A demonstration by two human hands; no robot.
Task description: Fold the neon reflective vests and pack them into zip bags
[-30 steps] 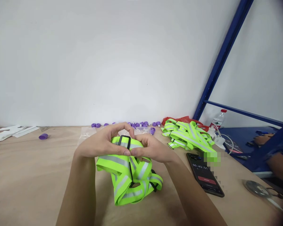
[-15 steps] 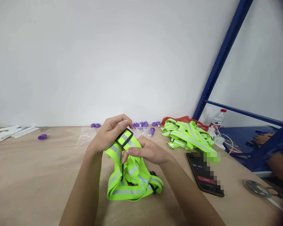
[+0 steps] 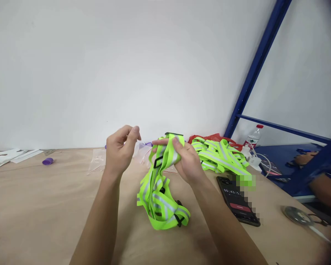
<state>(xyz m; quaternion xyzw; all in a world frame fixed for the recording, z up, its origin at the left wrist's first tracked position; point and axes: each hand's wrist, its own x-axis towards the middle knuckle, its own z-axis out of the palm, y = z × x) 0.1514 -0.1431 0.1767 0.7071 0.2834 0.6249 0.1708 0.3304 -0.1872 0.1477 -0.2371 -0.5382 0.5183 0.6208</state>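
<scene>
A neon yellow-green strap harness (image 3: 165, 202) with grey reflective stripes and black buckles hangs from my right hand (image 3: 189, 160), its lower part resting on the table. The thumb and fingers of that hand pinch the folded straps near a black buckle at the top. My left hand (image 3: 120, 149) is raised to the left of the straps, apart from them, with its fingers curled in and the thumb against them. Nothing shows in it.
More neon straps (image 3: 223, 156) lie heaped on a red bag (image 3: 217, 137) at the back right. A phone (image 3: 238, 202), a bottle (image 3: 254, 137), a round glass object (image 3: 296, 215), a purple cap (image 3: 47, 161) and clear bags (image 3: 97, 160) are around. Blue rack (image 3: 253, 70) stands right.
My left hand has let go of the buckle and moved slightly left and up. My right hand has risen with the straps, which are now gathered and drawn upward to the right.
</scene>
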